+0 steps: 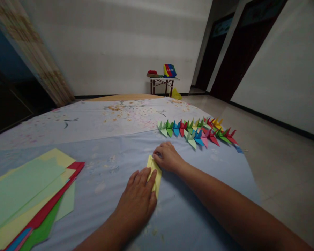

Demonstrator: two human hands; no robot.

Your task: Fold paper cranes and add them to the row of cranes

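A folded piece of yellow origami paper (158,177), long and diamond-shaped, lies on the blue tablecloth before me. My left hand (140,190) rests flat across its left side, fingers extended and pressing it to the cloth. At the upper right edge of the paper, the curled fingers of my right hand (167,156) pinch it; the fingertips are partly hidden. Beyond that hand stand rows of folded paper cranes (181,128) in green, blue, red, pink and yellow.
A stack of coloured paper sheets (28,184) lies at the left of the table. The tablecloth (94,209) has soft creases. Against the far wall, a small table (162,79) carries a colourful box-like bag (170,70). A yellow bag (176,94) sits on the floor.
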